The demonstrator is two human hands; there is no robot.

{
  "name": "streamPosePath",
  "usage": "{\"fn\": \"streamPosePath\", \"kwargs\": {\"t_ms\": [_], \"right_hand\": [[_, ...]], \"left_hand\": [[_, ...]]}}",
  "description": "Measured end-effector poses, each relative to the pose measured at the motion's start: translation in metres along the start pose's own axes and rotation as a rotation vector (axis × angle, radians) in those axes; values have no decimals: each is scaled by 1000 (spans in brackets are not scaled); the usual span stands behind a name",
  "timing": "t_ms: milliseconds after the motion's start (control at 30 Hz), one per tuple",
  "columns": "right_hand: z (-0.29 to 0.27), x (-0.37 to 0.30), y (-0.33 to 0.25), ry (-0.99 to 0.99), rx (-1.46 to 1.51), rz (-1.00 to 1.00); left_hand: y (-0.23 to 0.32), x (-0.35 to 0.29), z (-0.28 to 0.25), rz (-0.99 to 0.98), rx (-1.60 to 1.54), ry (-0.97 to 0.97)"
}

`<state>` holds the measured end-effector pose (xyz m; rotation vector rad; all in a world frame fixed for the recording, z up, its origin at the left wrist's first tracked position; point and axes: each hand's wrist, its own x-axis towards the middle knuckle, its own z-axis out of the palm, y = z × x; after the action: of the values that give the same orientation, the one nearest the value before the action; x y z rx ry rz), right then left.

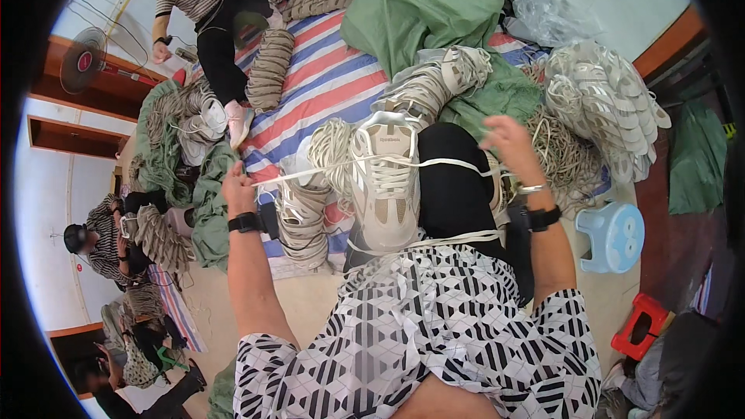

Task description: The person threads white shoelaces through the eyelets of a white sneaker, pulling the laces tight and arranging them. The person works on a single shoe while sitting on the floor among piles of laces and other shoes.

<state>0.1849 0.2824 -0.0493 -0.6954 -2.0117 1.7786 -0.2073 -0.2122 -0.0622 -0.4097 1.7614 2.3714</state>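
A beige and white sneaker [386, 178] rests upright on my lap, its toe toward me. A pale shoelace [310, 172] crosses its tongue. My left hand [239, 186] is closed on one end, drawn out tight to the left. On the right, the lace runs slack over my black-clad knee. My right hand [511, 146] is raised beyond that knee, its fingers curled and blurred; whether they hold the lace is unclear. Left of the sneaker stand a stacked row of laced shoes [301, 225] and a bundle of pale laces [330, 157].
Shoe rows [423, 89] lie ahead on a striped sheet [318, 70] beside a green cloth [427, 4]. At right are a shoe heap [601, 101], a lace pile [563, 151], a blue stool [613, 237] and a red stool [640, 326]. Several people [206, 0] sit at left.
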Motion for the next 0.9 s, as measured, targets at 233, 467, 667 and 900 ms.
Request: {"fn": "streamPosePath", "kwargs": {"t_ms": [233, 467, 667, 900], "right_hand": [[92, 2, -36, -148, -356, -167], [102, -9, -31, -69, -552, -287], [115, -10, -21, -38, -608, -426], [100, 0, -35, -306, -375, -242]], "left_hand": [[-44, -155, 160, 16, 617, -481], [-61, -199, 160, 48, 715, -684], [-63, -218, 157, 170, 1007, -773], [-64, -212, 169, 212, 606, -662]]}}
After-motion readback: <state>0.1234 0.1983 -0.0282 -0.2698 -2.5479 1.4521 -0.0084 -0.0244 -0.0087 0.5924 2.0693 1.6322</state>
